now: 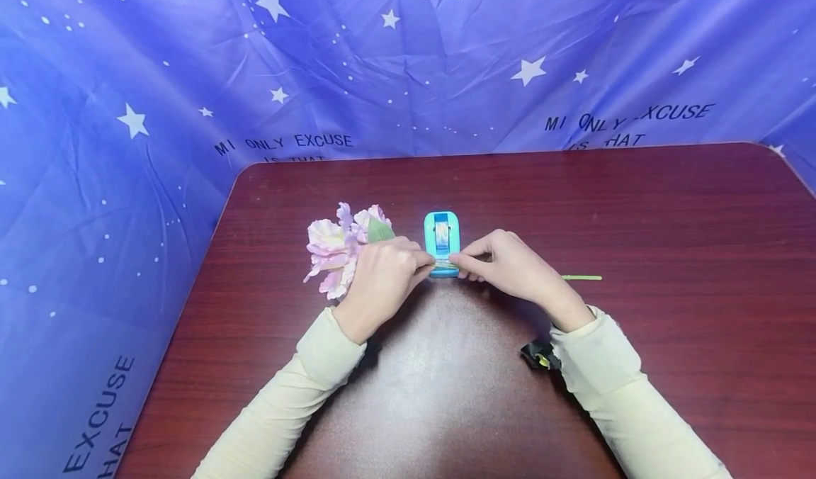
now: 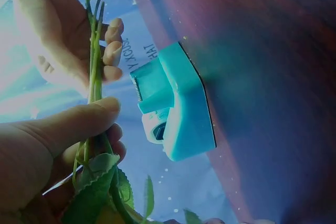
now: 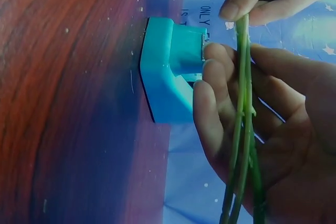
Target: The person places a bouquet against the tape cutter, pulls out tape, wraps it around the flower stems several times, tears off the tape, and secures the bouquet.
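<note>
Pink artificial flowers (image 1: pixel 328 252) with a green leaf (image 1: pixel 380 229) lie to the left, partly behind my left hand (image 1: pixel 385 277). That hand pinches their bundled green stems (image 2: pixel 94 72) between thumb and fingers, just past the leaves. My right hand (image 1: pixel 516 270) faces it, its thumb and index finger pinching the bundle close to the left fingertips. In the right wrist view, several stems run down across the right palm, and a stem end (image 1: pixel 583 278) sticks out beyond that wrist. Right behind the fingertips stands a turquoise tape dispenser (image 1: pixel 452 238) with a toothed cutting edge.
A dark red wood-grain table (image 1: pixel 669 252) carries everything. Blue cloth (image 1: pixel 395 61) with white stars and lettering hangs behind it and along its left side. A small black and yellow item (image 1: pixel 538 356) shows beside the right cuff.
</note>
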{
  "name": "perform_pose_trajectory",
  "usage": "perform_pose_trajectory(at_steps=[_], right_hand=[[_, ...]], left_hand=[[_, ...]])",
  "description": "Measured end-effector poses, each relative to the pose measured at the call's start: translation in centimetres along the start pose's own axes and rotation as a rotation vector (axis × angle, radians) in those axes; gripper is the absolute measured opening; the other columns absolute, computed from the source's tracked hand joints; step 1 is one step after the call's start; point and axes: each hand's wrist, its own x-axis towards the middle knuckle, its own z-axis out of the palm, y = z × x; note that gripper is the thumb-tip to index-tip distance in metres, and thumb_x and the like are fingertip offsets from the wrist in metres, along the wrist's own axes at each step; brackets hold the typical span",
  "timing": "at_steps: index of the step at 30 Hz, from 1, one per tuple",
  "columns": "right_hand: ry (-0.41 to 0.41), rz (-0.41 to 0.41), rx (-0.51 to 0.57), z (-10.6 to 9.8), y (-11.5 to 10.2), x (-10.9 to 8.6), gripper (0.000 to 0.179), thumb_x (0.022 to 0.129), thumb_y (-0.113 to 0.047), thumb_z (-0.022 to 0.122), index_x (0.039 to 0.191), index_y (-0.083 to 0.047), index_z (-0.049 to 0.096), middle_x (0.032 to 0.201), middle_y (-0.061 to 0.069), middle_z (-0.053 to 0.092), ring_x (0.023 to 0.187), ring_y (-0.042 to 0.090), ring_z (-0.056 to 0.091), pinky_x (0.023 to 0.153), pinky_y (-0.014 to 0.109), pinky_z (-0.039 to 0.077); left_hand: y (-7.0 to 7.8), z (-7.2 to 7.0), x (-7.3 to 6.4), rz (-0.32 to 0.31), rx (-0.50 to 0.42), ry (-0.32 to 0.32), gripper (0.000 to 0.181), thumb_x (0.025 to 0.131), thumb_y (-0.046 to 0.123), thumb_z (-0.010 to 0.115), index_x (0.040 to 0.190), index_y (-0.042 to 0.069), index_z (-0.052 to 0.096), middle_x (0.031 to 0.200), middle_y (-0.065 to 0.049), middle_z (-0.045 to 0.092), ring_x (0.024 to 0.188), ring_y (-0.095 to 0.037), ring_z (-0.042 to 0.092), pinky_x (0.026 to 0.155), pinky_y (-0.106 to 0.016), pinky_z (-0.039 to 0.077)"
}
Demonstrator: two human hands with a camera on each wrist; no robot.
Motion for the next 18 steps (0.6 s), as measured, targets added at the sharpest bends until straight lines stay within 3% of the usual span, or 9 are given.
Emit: perform_pose_trajectory(at_steps=[9, 13, 18], right_hand=[[-0.02, -0.07, -0.035, -0.3, 0.12, -0.16, 0.016, 0.096, -0.017, 0.065, 0.093, -0.01, 0.079, 0.078, 0.002, 0.074, 0.067, 0.02, 0.064, 0.056, 0.022, 0.046], [-0.041, -0.083, -0.017, -0.19, 0.06, -0.14, 0.014, 0.095, -0.016, 0.067, 0.097, -0.008, 0.079, 0.079, 0.002, 0.075, 0.071, 0.02, 0.066, 0.06, 0.022, 0.047], [-0.042, -0.065, -0.025, -0.02, -0.03, -0.16, 0.014, 0.092, -0.018, 0.07, 0.097, -0.009, 0.08, 0.078, 0.001, 0.076, 0.065, 0.012, 0.061, 0.056, 0.022, 0.042]], left_hand=[[-0.32, 0.01, -0.04, -0.004, -0.021, -0.001, 0.012, 0.082, 0.017, 0.08, 0.072, 0.023, 0.075, 0.064, 0.009, 0.062, 0.065, -0.008, 0.062, 0.055, -0.026, 0.048], [-0.51, -0.07, -0.05, -0.011, -0.03, 0.001, 0.011, 0.081, 0.019, 0.08, 0.072, 0.024, 0.076, 0.066, 0.011, 0.064, 0.066, -0.007, 0.063, 0.055, -0.026, 0.048], [-0.54, -0.11, 0.03, 0.003, -0.026, 0.002, 0.01, 0.082, 0.019, 0.079, 0.073, 0.023, 0.076, 0.068, 0.01, 0.066, 0.066, -0.008, 0.061, 0.056, -0.025, 0.047]])
